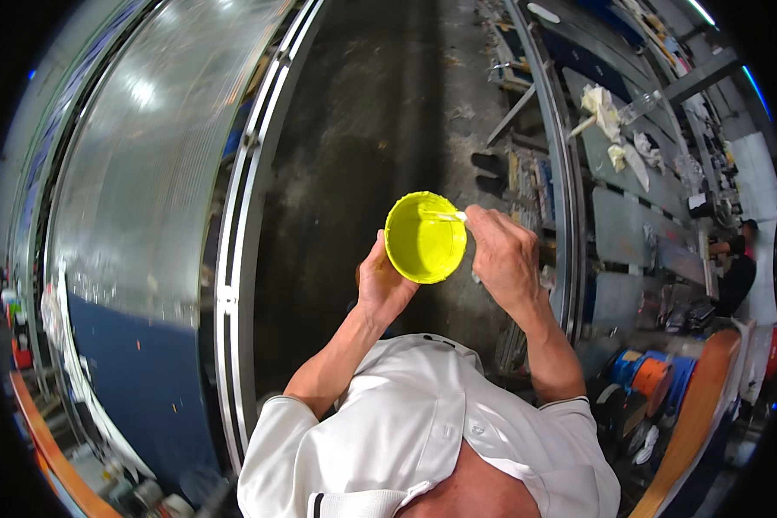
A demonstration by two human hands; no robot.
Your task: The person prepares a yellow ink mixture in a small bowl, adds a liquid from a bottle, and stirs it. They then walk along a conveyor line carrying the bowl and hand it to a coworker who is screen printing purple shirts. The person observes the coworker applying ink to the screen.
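A round tub (pixel 425 250) coated in bright yellow paint, or a similar thick yellow substance, is held up in front of my chest. My left hand (pixel 385 281) is closed round its lower left side, with the thumb along the outer wall. Between the fingers of my right hand (pixel 504 257) is a thin white stick (pixel 454 216). Its far end reaches over the right rim into the tub and is smeared with yellow. Some of my right fingers are hidden behind the hand.
On the left runs a long table with clear sheeting (pixel 160 164) over a dark blue surface (pixel 142 380), edged by a metal rail (pixel 230 285). A metal-framed bench at right bears crumpled cloths (pixel 603 112). Dark slippers (pixel 489 174) lie on the floor. Another person (pixel 735 272) is at far right.
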